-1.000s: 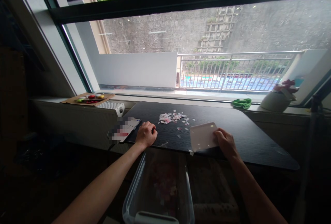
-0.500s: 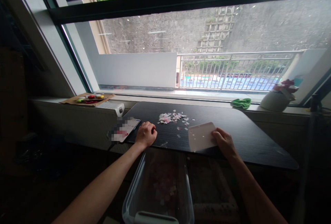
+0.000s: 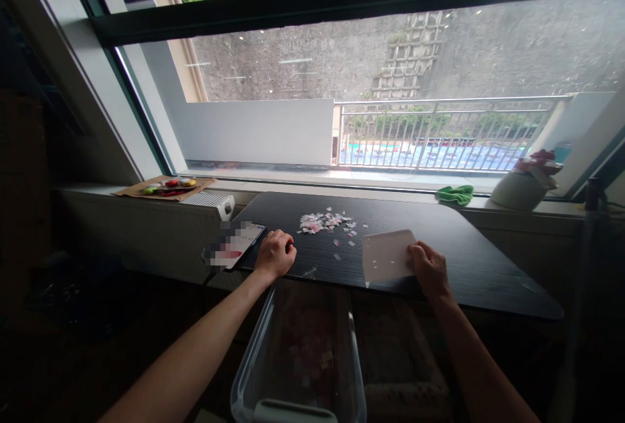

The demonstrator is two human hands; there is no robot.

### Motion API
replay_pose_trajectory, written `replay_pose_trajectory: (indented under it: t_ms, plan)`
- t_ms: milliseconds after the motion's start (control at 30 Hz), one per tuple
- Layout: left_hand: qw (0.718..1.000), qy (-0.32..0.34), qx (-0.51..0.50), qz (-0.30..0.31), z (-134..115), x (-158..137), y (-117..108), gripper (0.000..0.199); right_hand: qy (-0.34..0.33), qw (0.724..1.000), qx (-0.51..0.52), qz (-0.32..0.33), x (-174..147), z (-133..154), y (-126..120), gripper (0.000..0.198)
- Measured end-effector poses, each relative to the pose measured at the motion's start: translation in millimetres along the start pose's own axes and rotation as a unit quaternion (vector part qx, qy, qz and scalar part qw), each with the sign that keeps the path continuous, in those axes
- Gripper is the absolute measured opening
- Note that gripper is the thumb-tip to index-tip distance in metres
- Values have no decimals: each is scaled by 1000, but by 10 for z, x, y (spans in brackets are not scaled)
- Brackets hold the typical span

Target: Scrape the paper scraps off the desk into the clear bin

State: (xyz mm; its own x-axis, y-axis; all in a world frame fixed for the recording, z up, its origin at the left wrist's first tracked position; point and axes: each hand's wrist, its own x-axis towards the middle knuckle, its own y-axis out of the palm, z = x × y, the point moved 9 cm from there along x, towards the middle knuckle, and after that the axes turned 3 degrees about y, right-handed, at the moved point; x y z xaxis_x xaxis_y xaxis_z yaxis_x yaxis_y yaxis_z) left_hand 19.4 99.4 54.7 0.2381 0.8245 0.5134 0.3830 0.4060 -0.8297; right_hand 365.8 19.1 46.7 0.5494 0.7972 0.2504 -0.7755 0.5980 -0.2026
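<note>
My right hand (image 3: pixel 430 267) pinches the right edge of a thin white card (image 3: pixel 387 257) with rounded corners, tilted at the front of the dark table. A few small light specks show on the card's face. My left hand (image 3: pixel 276 254) rests loosely curled on the table's front edge, and no object shows in it. Between and beyond my hands lies a heap of small white and pinkish paper pieces (image 3: pixel 322 222), with several strays scattered to its right. Below the table edge is a clear plastic bin (image 3: pixel 360 358) with similar pieces dimly visible inside.
Left of my left hand, a phone-like device (image 3: pixel 241 245), partly blurred out, lies at the edge of the dark table (image 3: pixel 469 260). On the sill are a green cloth (image 3: pixel 455 195), a rounded pale object (image 3: pixel 520 190) and brown paper (image 3: pixel 131 189) bearing colourful items.
My right hand and the white card have moved slightly to the right, away from the paper heap. My left hand stays where it was.
</note>
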Motion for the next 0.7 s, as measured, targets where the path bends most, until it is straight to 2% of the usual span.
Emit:
replay_pose_trajectory:
  t_ms: [100, 200, 367, 533, 700]
  plan:
    - [1000, 0, 0, -5, -2, 0, -6, 11, -2, 1000, -17, -25, -2, 8, -45, 20]
    - [1000, 1, 1, -5, -2, -2, -7, 11, -11, 998, -54, -24, -9, 39, -38, 22]
    - [1000, 1, 1, -4, -4, -5, -7, 11, 4, 1000, -8, -23, -32, 32, -45, 23]
    - [1000, -1, 4, -1, -4, -2, -3, 10, 3, 995, -79, -64, -42, 16, -121, 24]
    - [1000, -2, 3, 3, -7, -1, -3, 11, -14, 994, -77, -70, 41, -49, -123, 16]
